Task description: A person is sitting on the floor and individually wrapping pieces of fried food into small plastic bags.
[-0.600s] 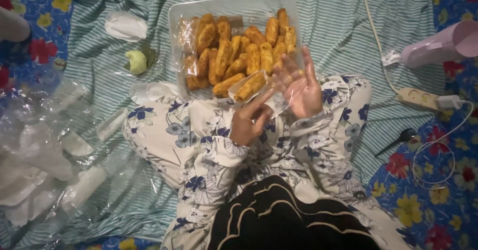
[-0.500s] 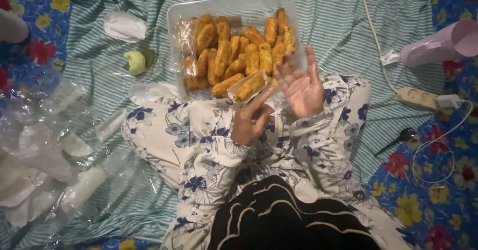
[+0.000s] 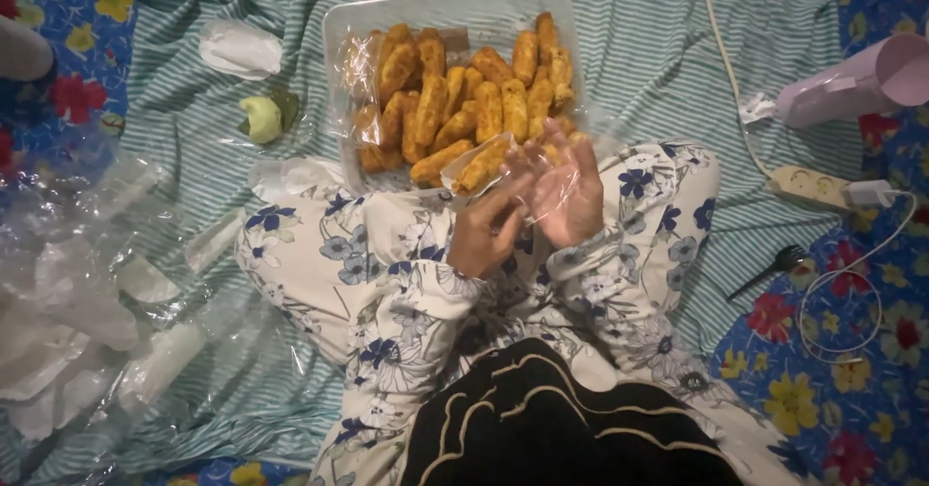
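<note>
Sitting cross-legged on a green striped sheet [image 3: 639, 50], person in floral trousers [image 3: 387, 283]. Clear tray [image 3: 339, 31] of fried golden rolls [image 3: 464, 99] lies just ahead of the knees. Heap of crumpled plastic wrap [image 3: 77, 292] to the left; white power strip [image 3: 808, 186] and black fork [image 3: 779, 265] well apart to the right.

Left hand [image 3: 484, 234]: fingers curled, pinching the near end of one roll in a plastic sleeve [image 3: 481, 164] at the tray's front edge. Right hand [image 3: 566, 191]: fingers spread, thin clear film draped over them; whether it pinches the film, cannot tell.

Judgement: wrapping goes best with the film kept taut across the right fingers, the roll lying straight along it, and the left pinch light, since the crust looks brittle. Work close over the tray so crumbs fall inside.
</note>
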